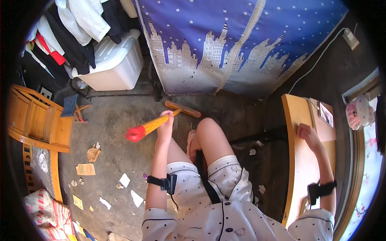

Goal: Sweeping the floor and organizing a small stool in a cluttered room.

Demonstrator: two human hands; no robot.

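Note:
My left hand point(165, 128) is wrapped around the yellow-orange handle of a broom point(156, 123). A red cap point(135, 133) ends the handle on the side nearer the camera. At the far end, the long narrow broom head point(183, 108) lies at floor level, beyond my bent knees. My right hand point(307, 134) is over the left part of a wooden desk point(297, 168), fingers loosely curled, with no object showing in it. Whether it presses on the desktop is hard to tell. Scraps of paper point(124, 180) and a crumpled brown wrapper point(94, 153) litter the floor to my left.
A small folding stool point(71, 107) stands by a wooden cabinet point(39, 120) at left. A white lidded bin point(113, 64) sits under hanging clothes point(64, 33). Ahead hangs a blue curtain point(193, 33). More crumpled paper point(252, 152) lies near the desk. A cable point(313, 64) runs down the wall.

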